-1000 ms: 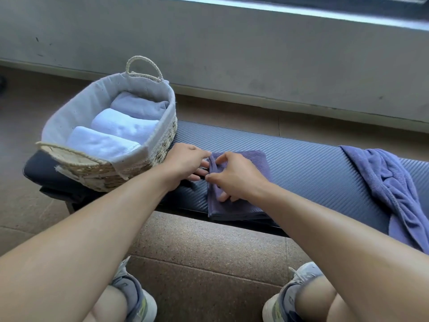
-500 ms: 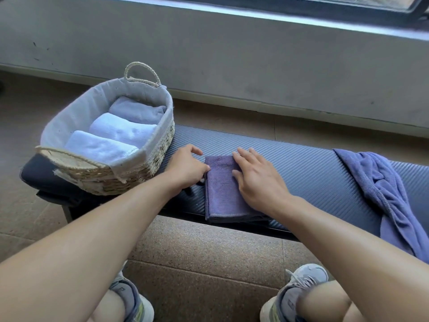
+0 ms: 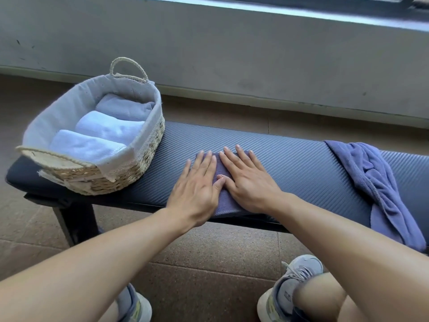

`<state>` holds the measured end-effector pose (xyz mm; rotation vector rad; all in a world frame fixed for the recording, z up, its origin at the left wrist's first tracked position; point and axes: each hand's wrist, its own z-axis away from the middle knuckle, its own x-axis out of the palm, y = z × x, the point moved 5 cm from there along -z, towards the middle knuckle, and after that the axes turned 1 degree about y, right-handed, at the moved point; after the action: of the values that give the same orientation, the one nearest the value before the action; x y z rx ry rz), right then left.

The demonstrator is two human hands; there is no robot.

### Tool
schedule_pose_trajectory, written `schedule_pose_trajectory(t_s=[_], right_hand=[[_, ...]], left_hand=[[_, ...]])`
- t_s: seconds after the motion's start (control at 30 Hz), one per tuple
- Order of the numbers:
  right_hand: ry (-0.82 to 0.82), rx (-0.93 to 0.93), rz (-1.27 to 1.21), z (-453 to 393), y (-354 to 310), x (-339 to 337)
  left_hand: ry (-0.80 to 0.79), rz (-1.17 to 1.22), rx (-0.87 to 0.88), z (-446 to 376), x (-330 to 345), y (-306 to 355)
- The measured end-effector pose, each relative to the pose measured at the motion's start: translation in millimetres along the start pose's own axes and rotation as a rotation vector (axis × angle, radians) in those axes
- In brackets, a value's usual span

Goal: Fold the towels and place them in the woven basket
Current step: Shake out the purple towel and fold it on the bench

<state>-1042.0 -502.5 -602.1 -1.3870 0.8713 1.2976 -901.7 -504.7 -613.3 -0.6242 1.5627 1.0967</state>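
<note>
Where only one pressed, both hands [image 3: 222, 184] flat now.

Bare bench [image 3: 290, 163] between basket [image 3: 148, 145], towel [image 3: 371, 182]

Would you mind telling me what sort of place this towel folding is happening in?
Probably an indoor spot beside a window, perhaps a gym or utility area: a padded bench stands on a speckled tiled floor, next to a bare grey wall under a window sill.

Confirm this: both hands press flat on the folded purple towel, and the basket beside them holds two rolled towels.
Not quite. The head view shows three rolled towels in the basket, not two. Both the left hand and right hand do press flat on the folded purple towel.
</note>
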Motion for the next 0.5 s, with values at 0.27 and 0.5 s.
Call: schedule_pose_trajectory(t_s=[0.27,0.5], right_hand=[[0.005,0.004,-0.051,-2.3,3.4,4.5],[-0.025,-0.002,-0.016,-2.0,1.6,4.9]], left_hand=[[0.011,-0.014,-0.024,2.1,5.1,-0.6],[-0.041,-0.049,-0.033,4.1,3.2,2.3]])
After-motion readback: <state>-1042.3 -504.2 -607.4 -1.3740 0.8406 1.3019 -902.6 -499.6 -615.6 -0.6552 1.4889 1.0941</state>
